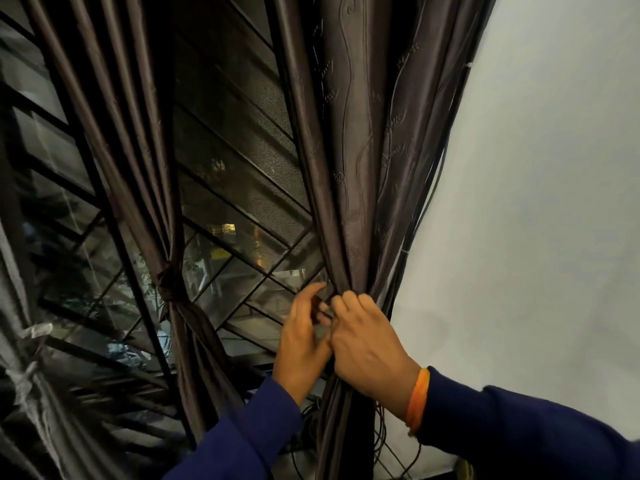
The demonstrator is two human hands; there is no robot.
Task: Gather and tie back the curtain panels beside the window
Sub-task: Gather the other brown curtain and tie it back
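I see right hand (367,344) clamped round gathered curtain panel (349,188), long axis vertical; left hand (304,337) just left, fingers apart, possibly pinching tie.

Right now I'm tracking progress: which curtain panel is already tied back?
The left curtain panel, knotted at mid-height. The right curtain panel is only bunched, gripped by the right hand.

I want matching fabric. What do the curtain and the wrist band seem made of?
Curtain panel: likely a satin-like synthetic, going by its soft sheen and raised vine pattern. Wrist band on the right hand: matte orange, probably thread or cloth; unclear.
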